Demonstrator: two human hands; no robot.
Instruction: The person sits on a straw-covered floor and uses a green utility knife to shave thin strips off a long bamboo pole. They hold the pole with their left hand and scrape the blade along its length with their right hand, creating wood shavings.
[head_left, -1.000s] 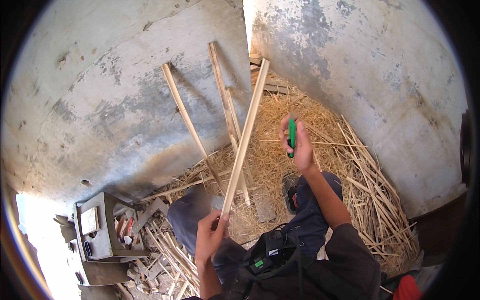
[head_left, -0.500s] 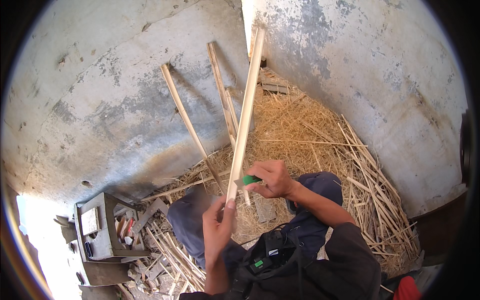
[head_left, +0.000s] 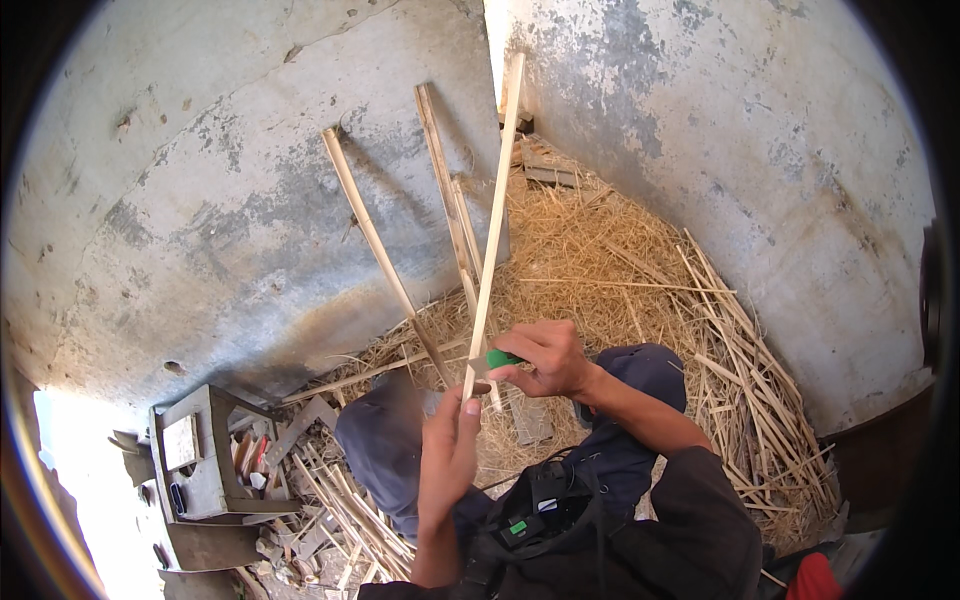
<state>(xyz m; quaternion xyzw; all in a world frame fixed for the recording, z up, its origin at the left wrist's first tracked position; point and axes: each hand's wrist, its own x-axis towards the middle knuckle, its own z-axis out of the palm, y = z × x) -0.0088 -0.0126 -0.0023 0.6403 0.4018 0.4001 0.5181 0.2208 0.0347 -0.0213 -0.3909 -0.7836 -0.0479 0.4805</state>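
Note:
A long, pale bamboo strip (head_left: 494, 215) rises from my left hand toward the far corner, its upper end near the wall. My left hand (head_left: 451, 445) is closed round the lower end, thumb along the strip. In my right hand (head_left: 549, 358) is a green-handled knife (head_left: 503, 358), with the fingers wrapped round its handle. Its short grey blade (head_left: 479, 367) rests against the strip just above my left hand. The strip's narrow side faces up.
Several split poles (head_left: 374, 238) lean on the left wall. Straw-like shavings (head_left: 590, 250) cover the floor ahead, with a heap of thin sticks (head_left: 755, 400) at right. A worn wooden box (head_left: 205, 450) stands at left, near more strips (head_left: 345, 500). My knees flank the work.
The bamboo strip has turned from its broad hollow side to a narrow edge. My left hand has shifted slightly right with it; the right hand and knife stay nearly in place.

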